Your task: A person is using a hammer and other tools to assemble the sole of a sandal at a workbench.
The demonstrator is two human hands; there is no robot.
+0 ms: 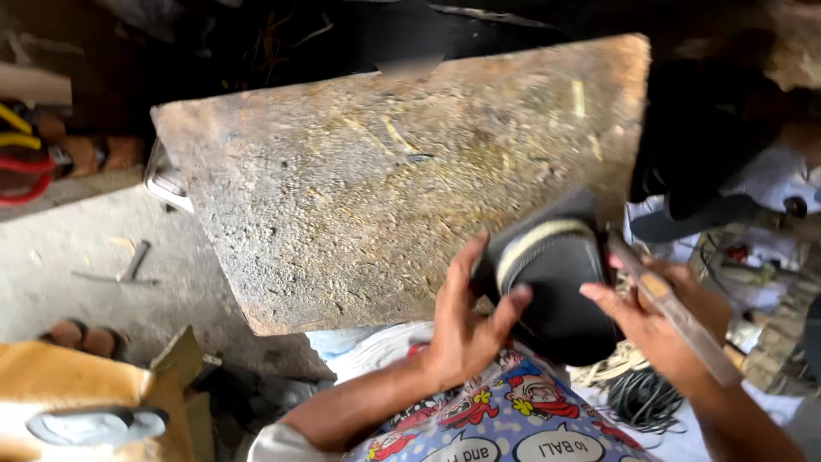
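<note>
Left hand (466,329) cups the near left side of a black shoe (556,295) with a pale welt band, fingers spread around its edge; right hand (658,329) presses fingertips on the shoe's right side while clamping a flat metal tool (676,316) under the thumb. Shoe held above the lap at the worn stone slab's (385,188) near right corner; long axis runs away from the body, toward the slab; both hands equally close.

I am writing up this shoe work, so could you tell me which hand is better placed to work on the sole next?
Probably the right hand: it already holds the flat tool beside the black shoe. The left hand grips and steadies the shoe.
</note>
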